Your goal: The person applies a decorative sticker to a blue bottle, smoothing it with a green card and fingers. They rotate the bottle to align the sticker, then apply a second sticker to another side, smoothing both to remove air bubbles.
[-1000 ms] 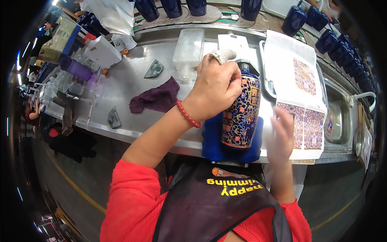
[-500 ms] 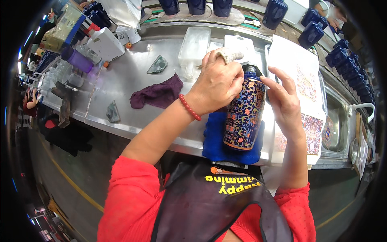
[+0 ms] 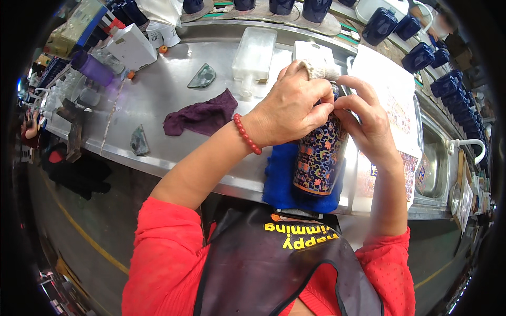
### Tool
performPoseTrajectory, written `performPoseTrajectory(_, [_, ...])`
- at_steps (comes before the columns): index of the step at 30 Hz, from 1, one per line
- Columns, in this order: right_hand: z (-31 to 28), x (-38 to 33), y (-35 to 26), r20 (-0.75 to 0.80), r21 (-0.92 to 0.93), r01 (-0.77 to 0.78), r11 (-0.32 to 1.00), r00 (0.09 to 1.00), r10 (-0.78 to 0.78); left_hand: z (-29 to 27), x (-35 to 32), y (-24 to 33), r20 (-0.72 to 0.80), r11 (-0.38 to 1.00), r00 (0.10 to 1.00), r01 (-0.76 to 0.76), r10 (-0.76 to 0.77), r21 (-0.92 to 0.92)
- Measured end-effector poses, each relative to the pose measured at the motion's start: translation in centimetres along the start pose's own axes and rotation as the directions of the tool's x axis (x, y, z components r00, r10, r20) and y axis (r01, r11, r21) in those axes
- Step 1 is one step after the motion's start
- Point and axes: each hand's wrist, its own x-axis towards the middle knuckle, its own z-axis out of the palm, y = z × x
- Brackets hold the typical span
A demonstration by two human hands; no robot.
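Left hand, right hand — both at top of patterned bottle

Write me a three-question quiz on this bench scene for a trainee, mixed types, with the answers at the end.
1. True or false: the left grip and the right grip are both at the neck end of the patterned bottle.

2. What colour is the cloth under the bottle?
a) Red
b) Blue
c) White

3. Fill in the blank: in the picture, the sink lies to the ____ of the bottle.

Key:
1. True
2. b
3. right
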Motion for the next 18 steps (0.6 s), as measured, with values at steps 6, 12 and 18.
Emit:
performPoseTrajectory(6, [-0.4, -2.3, -0.4, -0.061, -0.015, 0.025, 1.0, 0.998, -0.026, -0.5, -1.1, 1.5, 0.043, 0.994, 0.998, 0.053, -0.049, -0.097])
performPoseTrajectory(12, [-0.2, -5.6, -0.4, -0.15, 0.135, -0.088, 0.987, 0.983, 0.108, 0.2, -3.8, 3.7, 0.098, 0.991, 0.989, 0.103, -0.111, 0.082])
performPoseTrajectory(18, [0.2, -7.9, 0.1, -0.242, 0.231, -0.062, 0.971, 0.963, 0.119, 1.0, -4.9, 5.4, 0.024, 0.979, 0.993, 0.111, -0.117, 0.172])
